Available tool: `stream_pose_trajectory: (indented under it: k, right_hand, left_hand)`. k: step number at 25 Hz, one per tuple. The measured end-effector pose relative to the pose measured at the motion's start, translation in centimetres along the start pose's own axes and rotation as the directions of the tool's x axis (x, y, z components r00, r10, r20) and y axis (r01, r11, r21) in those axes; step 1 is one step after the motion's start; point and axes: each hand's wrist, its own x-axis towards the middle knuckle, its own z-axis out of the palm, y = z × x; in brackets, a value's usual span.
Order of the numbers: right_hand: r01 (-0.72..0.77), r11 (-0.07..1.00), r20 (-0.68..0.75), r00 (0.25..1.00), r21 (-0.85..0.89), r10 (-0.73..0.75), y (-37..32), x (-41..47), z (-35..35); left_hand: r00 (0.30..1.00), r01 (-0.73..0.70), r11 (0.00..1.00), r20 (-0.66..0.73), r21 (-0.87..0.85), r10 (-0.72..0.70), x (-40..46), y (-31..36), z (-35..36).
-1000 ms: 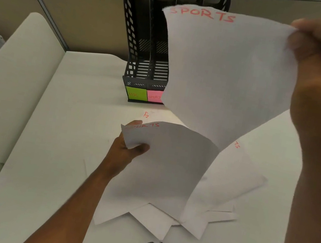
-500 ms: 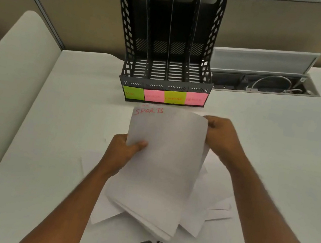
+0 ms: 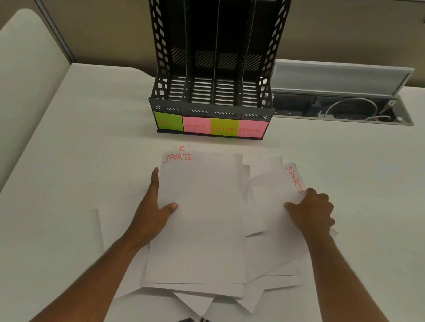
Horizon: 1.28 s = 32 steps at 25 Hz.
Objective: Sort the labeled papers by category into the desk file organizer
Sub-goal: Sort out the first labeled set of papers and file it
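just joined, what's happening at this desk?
A person is sorting labeled papers. The left hand holds a stack topped by a sheet marked SPORTS, thumb on top. The right hand grips another SPORTS sheet from the loose pile on the desk. All four slots of the black file organizer look empty.

The file organizer (image 3: 209, 56) stands on the desk (image 3: 367, 201) behind the paper pile (image 3: 202, 229); the cable tray (image 3: 343, 111) lies to its right.
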Motion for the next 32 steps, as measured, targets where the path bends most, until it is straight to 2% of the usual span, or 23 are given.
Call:
stream_pose_trajectory:
  k: [8, 11, 17, 20, 25, 27, 28, 32]
  right_hand:
    - [0.081, 0.995, 0.016, 0.996, 0.053, -0.082, -0.6, 1.9, -0.5]
    - [0.136, 0.981, -0.063, 0.990, 0.141, -0.128, -0.9, 2.2, -1.1]
    - [0.383, 0.885, -0.150, 0.923, 0.265, -0.355, -4.8, 1.1, -4.5]
    - [0.431, 0.839, -0.161, 0.902, 0.333, -0.400, -7.5, 0.3, -6.4]
    - [0.515, 0.801, -0.217, 0.856, 0.305, -0.469, -10.7, -1.2, -9.3]
    - [0.579, 0.773, -0.312, 0.807, 0.258, -0.501, -11.5, -2.2, -11.0]
    - [0.627, 0.746, -0.396, 0.758, 0.224, -0.518, -11.9, -2.7, -12.1]
    - [0.815, 0.576, -0.716, 0.441, 0.067, -0.541, -13.2, -5.7, -17.1]
  left_hand:
    - [1.000, 0.001, 1.000, -0.009, -0.021, -0.001, -0.4, -0.5, 0.4]
    - [1.000, 0.018, 1.000, -0.016, -0.023, -0.018, -0.5, -0.2, 0.6]
    - [0.999, 0.045, 0.996, -0.002, -0.078, -0.045, -0.5, 0.2, 0.5]
    - [0.998, 0.059, 0.992, 0.001, -0.109, -0.059, -0.5, 0.4, 0.6]
    - [0.997, 0.071, 0.991, 0.002, -0.112, -0.071, -0.3, 0.1, 0.3]
    - [0.998, 0.067, 0.991, -0.008, -0.113, -0.068, -0.3, 0.1, 0.3]
    - [0.998, 0.061, 0.991, -0.012, -0.116, -0.063, -0.2, 0.1, 0.4]
    - [0.999, 0.031, 0.991, -0.003, -0.133, -0.032, -0.4, 0.6, 0.5]
